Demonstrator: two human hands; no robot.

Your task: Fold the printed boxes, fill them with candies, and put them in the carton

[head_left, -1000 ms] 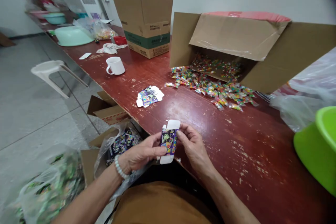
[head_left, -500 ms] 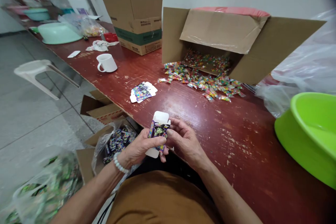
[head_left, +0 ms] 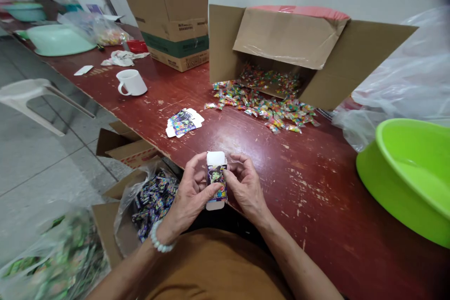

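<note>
A small printed candy box [head_left: 216, 176] with white end flaps stands upright between my hands, above the table's front edge. My left hand [head_left: 193, 185] grips it from the left, thumb across its lower front. On the other side my right hand [head_left: 244, 185] pinches its right edge with thumb and curled fingers. Flattened boxes [head_left: 183, 122] of the same print lie on the red table [head_left: 274, 168]. Behind them, wrapped candies [head_left: 267, 108] spill from a cardboard carton [head_left: 281, 42] lying on its side.
A green basin [head_left: 397, 178] stands at the right, beside clear plastic sheeting [head_left: 383, 84]. Farther left are a white mug [head_left: 131, 83] and a tall carton [head_left: 172, 23]. Below the table edge, a lined carton holds purple packets [head_left: 154, 199]; a bag of green packets [head_left: 66, 258] lies nearby.
The box has turned from tilted to upright. My left fingers have shifted up along its left side, and the view has swung slightly right.
</note>
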